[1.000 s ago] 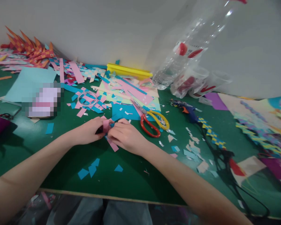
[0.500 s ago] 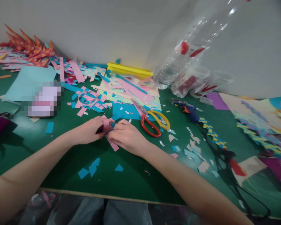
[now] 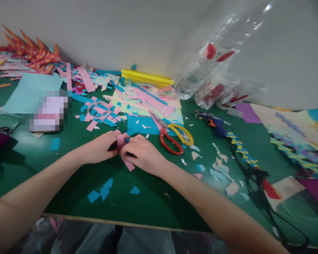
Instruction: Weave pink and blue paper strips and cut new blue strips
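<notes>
Both hands meet at a small pink-and-blue paper piece (image 3: 121, 141), held just above the worktop (image 3: 71, 190). The left hand (image 3: 101, 147) is narrowed on its pink part, thumb below and fingers above, with a dark gap at the palm. The right hand (image 3: 146, 154) is drawn in at the piece's other side, fingertips close together beside a bit of blue; the exact contact is hidden. A pink tail (image 3: 129, 164) slants from between the hands toward the person.

Just beyond the hands lies a blue sheet (image 3: 137, 126). To the right hand's right rest scissors (image 3: 166, 125), handles red and yellow, blades pointing away and to the left. On the person's side of the hands are blue scraps (image 3: 104, 193).

Beyond the left hand, a clear ring (image 3: 88, 110) lies on woven pink and blue strips (image 3: 91, 125); farther left sits a pixelated object (image 3: 50, 108).

Well beyond the right hand, a transparent bottle (image 3: 214, 60) leans above plastic cups (image 3: 241, 93). To that hand's far right runs a blue-and-yellow woven band (image 3: 242, 149).
</notes>
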### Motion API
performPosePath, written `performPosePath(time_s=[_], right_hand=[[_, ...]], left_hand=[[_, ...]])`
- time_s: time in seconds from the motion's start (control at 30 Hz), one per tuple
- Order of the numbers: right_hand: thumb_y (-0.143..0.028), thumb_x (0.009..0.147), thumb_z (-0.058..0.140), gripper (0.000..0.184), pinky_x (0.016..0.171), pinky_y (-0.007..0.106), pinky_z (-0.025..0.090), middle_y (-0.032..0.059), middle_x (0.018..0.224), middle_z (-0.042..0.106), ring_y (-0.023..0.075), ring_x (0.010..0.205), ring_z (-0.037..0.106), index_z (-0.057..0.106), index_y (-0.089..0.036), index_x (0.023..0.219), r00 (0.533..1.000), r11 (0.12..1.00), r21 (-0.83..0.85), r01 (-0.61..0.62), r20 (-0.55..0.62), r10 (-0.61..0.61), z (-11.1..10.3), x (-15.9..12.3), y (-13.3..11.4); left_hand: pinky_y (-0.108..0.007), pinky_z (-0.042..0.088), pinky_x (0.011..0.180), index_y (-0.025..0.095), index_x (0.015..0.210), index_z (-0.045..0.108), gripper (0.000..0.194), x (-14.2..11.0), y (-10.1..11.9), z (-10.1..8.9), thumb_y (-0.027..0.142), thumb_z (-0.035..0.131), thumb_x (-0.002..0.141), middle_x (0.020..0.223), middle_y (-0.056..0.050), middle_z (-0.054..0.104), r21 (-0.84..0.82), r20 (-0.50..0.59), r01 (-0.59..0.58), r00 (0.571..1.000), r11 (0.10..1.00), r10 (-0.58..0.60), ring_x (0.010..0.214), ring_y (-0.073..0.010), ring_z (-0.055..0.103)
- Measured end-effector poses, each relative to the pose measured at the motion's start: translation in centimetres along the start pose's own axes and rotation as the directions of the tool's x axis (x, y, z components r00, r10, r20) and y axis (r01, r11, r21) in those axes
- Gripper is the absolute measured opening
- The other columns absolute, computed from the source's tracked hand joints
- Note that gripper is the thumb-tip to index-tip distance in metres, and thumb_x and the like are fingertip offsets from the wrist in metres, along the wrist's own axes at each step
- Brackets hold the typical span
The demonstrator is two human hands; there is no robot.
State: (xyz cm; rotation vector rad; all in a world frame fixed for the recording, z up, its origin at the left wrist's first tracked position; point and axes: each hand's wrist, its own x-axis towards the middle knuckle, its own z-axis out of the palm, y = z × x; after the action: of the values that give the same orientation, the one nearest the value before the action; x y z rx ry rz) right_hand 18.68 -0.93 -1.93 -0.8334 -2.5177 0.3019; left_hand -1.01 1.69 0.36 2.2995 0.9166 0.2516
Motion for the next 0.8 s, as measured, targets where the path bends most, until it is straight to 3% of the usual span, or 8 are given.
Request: performPosePath(time_s=[0.1,0.27,0.8], right_hand=[[-0.018,0.087,0.061,0.008,0.077,0.029,0.031,0.0005,0.078,0.065,0.0146,0.079,0.056,0.062,-0.019,0.079,0.996,0.991,0.102,-0.084,0.041,0.081,-0.01,0.11,0.08],[-0.017,0.084,0.064,0.006,0.078,0.029,0.031,0.0009,0.078,0.066,0.0157,0.08,0.056,0.062,-0.018,0.079,0.994,0.982,0.152,-0.11,0.032,0.107,-0.08,0.19,-0.06],[-0.016,0.086,0.062,0.01,0.077,0.03,0.031,-0.0006,0.072,0.067,0.0131,0.071,0.056,0.067,-0.019,0.079,0.999,0.992,0.115,-0.045,-0.021,0.048,0.02,-0.1,0.47]], left_hand=[[-0.034,0.045,0.081,0.017,0.077,0.051,0.005,0.03,0.01,0.03,0.012,0.052,0.08,0.089,-0.004,0.054,-0.007,-0.004,0.001,1.0,1.0,-0.001,0.09,-0.0193,0.053],[-0.033,0.045,0.078,0.016,0.079,0.053,0.002,0.0,-0.19,0.1,0.014,0.053,0.079,0.087,-0.003,0.051,-0.007,-0.012,0.015,1.0,1.0,-0.015,0.086,-0.0186,0.053],[-0.035,0.044,0.084,0.017,0.077,0.053,0.006,0.05,0.32,-0.08,0.012,0.052,0.081,0.086,-0.004,0.055,-0.019,-0.015,-0.019,1.0,1.0,0.019,0.088,-0.0189,0.053]])
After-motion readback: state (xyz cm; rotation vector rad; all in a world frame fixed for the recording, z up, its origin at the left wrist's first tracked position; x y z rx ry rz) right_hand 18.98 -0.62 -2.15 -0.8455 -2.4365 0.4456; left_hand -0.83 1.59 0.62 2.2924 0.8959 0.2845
